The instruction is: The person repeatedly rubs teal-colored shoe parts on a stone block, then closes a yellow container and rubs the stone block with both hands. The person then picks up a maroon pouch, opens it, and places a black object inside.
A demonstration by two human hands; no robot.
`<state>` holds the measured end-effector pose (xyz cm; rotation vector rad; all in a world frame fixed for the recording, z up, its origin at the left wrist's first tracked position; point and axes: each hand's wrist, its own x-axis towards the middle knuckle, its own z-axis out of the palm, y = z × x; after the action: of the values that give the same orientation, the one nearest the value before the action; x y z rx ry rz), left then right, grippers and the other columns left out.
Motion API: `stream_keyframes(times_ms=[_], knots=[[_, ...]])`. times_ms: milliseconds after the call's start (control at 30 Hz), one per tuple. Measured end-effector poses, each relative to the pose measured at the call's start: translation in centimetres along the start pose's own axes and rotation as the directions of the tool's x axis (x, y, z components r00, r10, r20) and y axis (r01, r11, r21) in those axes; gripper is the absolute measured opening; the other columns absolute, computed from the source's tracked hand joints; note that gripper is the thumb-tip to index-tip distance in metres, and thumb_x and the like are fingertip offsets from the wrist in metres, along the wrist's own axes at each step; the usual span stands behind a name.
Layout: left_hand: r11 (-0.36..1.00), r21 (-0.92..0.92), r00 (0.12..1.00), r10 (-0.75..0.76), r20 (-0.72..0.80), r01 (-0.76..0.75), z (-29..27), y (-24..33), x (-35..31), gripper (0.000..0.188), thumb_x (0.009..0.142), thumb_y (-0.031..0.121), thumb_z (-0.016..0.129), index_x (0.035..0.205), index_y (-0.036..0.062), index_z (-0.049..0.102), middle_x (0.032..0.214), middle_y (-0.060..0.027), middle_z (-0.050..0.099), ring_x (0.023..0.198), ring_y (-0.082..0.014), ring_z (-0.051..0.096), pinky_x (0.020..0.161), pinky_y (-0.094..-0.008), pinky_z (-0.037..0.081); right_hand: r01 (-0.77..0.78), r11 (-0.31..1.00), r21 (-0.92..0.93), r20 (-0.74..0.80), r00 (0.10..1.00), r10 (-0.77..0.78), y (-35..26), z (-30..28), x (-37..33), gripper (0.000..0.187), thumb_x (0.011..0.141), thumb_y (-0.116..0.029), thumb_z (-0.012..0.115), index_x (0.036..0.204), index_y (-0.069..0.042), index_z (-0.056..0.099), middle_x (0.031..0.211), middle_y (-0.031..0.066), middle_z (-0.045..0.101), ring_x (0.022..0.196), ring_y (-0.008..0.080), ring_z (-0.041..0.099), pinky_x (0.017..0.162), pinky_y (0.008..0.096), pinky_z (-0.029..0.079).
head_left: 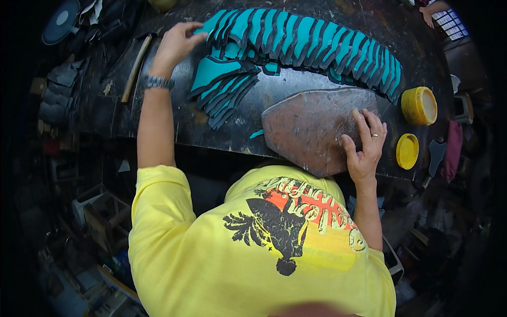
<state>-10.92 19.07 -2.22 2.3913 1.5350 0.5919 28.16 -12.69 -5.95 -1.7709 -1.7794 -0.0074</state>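
A long curved row of overlapping teal pieces with black edges [296, 39], like cut sheet parts, lies across the far side of the dark table. At its left end, my left hand [179, 45] has thumb and forefinger closed about the edge of the endmost teal piece [212, 24]. A smaller fanned stack of the same pieces [216, 79] lies below the row. My right hand [366, 142] rests on a worn brown board [311, 124] with rounded sides, its fingers spread and nothing held. The board overhangs the near table edge, against the yellow shirt.
An open yellow tub [419, 105] and its yellow lid [407, 151] stand to the right, near a dark flat-bladed tool [436, 156] and a maroon cloth [452, 150]. A wooden stick [136, 68] and black sheet pieces [62, 98] lie left. Another person's hand [426, 17] shows far right.
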Motion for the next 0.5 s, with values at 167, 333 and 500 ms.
stream_keyframes(times_ms=[167,333,500], knots=[[0.995,0.025,0.969,-0.096,0.229,0.093,-0.1,3.8,-6.8,0.069,0.077,0.04,0.087,0.133,0.0066,0.065,0.124,-0.016,0.066,0.107,-0.0278,0.065,0.091,-0.0388,0.052,0.032,0.998,0.047,-0.025,0.999,-0.03,-0.1,0.0,0.1,0.049,0.09,-0.038,0.07,0.132,-0.013,0.066,0.132,0.0138,0.057,0.128,0.0333,0.051,0.114,0.0572,0.026],[0.995,-0.014,0.978,-0.099,0.185,0.103,0.5,3.8,-7.4,0.081,0.072,0.046,0.088,0.137,0.0055,0.061,0.127,-0.0194,0.062,0.117,-0.0341,0.061,0.098,-0.0416,0.05,-0.043,0.961,0.274,-0.099,0.992,0.072,1.4,-2.1,1.3,0.034,0.093,-0.023,0.069,0.123,-0.007,0.071,0.12,0.0151,0.062,0.113,0.0311,0.057,0.1,0.0379,0.043],[0.998,0.022,0.984,-0.057,0.171,0.054,0.1,3.8,-7.2,0.075,0.071,0.04,0.089,0.132,0.005,0.063,0.121,-0.0172,0.062,0.112,-0.0332,0.062,0.097,-0.0408,0.049,-0.12,0.993,0.004,-0.306,0.945,0.115,7.9,-8.5,4.6,0.027,0.097,-0.026,0.065,0.116,-0.01,0.076,0.114,0.0156,0.067,0.114,0.0289,0.058,0.1,0.0389,0.044]])
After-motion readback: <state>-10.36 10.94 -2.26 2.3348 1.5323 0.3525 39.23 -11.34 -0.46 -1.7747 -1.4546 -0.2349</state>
